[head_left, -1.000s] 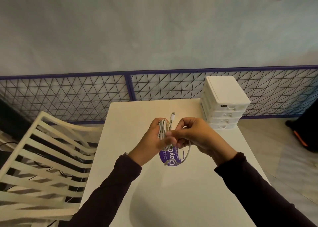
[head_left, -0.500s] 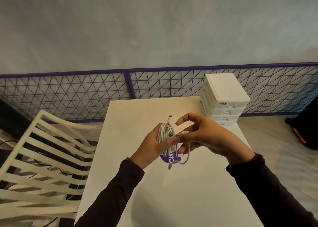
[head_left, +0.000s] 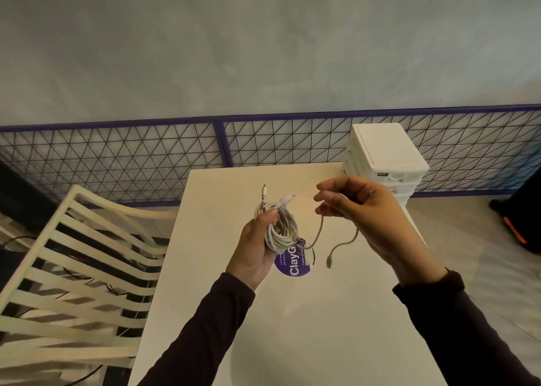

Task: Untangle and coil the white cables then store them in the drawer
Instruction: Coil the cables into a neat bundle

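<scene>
Above the middle of the surface (head_left: 292, 341), the left grip (head_left: 257, 248) is clamping the coiled white cables (head_left: 281, 227) while the right grip (head_left: 371, 218) is pinching the loose tail (head_left: 319, 233), which I judge is wanting snug, even wraps before the drawer unit (head_left: 386, 151) at the far right corner, and a purple sticker (head_left: 295, 265) is showing "ClayG", partly covered.

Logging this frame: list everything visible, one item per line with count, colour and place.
cable bundle: one coil, white, held above the table in left hand
loose cable end: one, white, hanging from right hand
drawer unit: one, white, table's far right corner
table: one, white, centre
sticker: one, purple, on table below the bundle
chair: one, white, left of table
mesh fence: one, purple-framed, behind table
left hand: one, grips cable bundle
right hand: one, pinches loose cable end
</scene>
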A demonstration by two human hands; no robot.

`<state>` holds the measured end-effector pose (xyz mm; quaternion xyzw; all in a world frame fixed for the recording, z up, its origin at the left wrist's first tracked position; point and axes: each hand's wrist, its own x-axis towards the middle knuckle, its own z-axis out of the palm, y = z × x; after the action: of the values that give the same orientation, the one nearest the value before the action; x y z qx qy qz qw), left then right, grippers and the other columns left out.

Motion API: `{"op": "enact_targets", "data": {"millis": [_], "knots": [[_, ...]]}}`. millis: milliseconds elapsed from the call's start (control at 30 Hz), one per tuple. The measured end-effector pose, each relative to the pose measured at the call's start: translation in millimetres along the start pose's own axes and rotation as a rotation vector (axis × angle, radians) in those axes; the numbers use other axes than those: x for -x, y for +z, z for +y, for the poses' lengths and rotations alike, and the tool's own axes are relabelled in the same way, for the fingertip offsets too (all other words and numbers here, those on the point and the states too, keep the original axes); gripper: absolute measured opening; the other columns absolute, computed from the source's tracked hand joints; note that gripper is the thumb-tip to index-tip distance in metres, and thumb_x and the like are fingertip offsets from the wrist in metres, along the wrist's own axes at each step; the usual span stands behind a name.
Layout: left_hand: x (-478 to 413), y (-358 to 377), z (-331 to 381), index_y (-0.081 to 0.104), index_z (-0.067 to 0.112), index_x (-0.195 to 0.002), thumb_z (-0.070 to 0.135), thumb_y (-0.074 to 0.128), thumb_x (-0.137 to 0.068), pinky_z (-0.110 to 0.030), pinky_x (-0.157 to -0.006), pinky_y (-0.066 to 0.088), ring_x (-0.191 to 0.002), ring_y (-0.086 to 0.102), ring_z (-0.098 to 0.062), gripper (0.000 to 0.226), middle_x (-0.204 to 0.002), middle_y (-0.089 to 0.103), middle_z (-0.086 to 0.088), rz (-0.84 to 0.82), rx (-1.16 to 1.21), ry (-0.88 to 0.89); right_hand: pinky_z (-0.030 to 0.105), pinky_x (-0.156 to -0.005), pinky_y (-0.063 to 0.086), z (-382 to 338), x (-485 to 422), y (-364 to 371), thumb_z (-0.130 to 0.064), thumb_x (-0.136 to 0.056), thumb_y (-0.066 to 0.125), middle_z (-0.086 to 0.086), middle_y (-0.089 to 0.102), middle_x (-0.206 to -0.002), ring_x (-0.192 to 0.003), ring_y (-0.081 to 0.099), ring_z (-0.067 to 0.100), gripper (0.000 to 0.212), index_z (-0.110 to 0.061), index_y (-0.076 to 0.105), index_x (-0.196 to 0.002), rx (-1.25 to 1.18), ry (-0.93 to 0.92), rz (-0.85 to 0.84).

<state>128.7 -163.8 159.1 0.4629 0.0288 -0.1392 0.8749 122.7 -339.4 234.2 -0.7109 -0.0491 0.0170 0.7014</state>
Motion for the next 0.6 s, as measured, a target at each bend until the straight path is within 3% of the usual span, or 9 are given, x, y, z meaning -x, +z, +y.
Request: {"op": "enact_targets", "data": {"millis": [67, 167, 233, 333, 467, 600], "knots": [[-1, 1, -1, 0.064, 0.013, -0.094, 0.029, 0.061, -0.072, -0.027, -0.07, 0.052, -0.074, 0.058, -0.012, 0.028, -0.072, 0.063, 0.0, 0.056, 0.07, -0.006, 0.029, -0.082, 0.054, 0, 3, -2, -0.008, -0.09, 0.053, 0.008, 0.074, -0.094, -0.084, 0.071, 0.023, 0.019, -0.013, 0.065, -0.104, -0.017, -0.071, -0.049], [-3, 4, 1, 0.055, 0.014, -0.086, 0.031, 0.067, -0.068, -0.033, -0.078, 0.048, -0.074, 0.057, -0.016, 0.028, -0.076, 0.057, -0.003, 0.098, 0.211, -0.017, 0.034, -0.094, 0.048, 4, 9, -9, -0.004, -0.081, 0.063, 0.018, 0.067, -0.116, -0.107, 0.064, 0.034, 0.044, -0.01, 0.054, -0.123, -0.311, -0.107, -0.325], [-4, 6, 2, 0.049, 0.015, -0.077, 0.032, 0.069, -0.068, -0.037, -0.081, 0.048, -0.075, 0.058, -0.019, 0.027, -0.081, 0.055, -0.005, 0.102, 0.283, -0.017, 0.036, -0.094, 0.049, 14, 11, -5, -0.007, -0.075, 0.069, 0.019, 0.064, -0.121, -0.109, 0.063, 0.033, 0.053, -0.012, 0.052, -0.125, -0.47, -0.077, -0.389], [0, 12, 2, 0.051, 0.015, -0.074, 0.034, 0.062, -0.074, -0.036, -0.073, 0.055, -0.078, 0.063, -0.02, 0.021, -0.09, 0.058, -0.01, 0.061, 0.288, -0.014, 0.031, -0.08, 0.055, 29, 16, 13, -0.007, -0.07, 0.069, 0.013, 0.072, -0.106, -0.094, 0.07, 0.025, 0.042, -0.008, 0.059, -0.111, -0.48, 0.015, -0.159], [8, 20, 4, 0.07, 0.017, -0.084, 0.034, 0.055, -0.077, -0.027, -0.063, 0.056, -0.072, 0.065, -0.015, 0.024, -0.078, 0.066, -0.004, 0.042, 0.137, 0.015, 0.028, -0.067, 0.057, 26, 19, 26, -0.008, -0.073, 0.068, 0.01, 0.075, -0.087, -0.071, 0.072, 0.021, 0.017, -0.003, 0.069, -0.09, -0.276, 0.016, 0.083], [12, 20, 7, 0.076, 0.022, -0.07, 0.028, 0.056, -0.081, -0.022, -0.062, 0.055, -0.069, 0.065, -0.009, 0.023, -0.071, 0.069, 0.002, 0.04, 0.038, 0.097, 0.029, -0.056, 0.058, 23, 18, 27, -0.002, -0.076, 0.071, 0.006, 0.073, -0.069, -0.044, 0.059, 0.013, 0.007, -0.005, 0.072, -0.083, -0.185, 0.068, 0.176]]}}
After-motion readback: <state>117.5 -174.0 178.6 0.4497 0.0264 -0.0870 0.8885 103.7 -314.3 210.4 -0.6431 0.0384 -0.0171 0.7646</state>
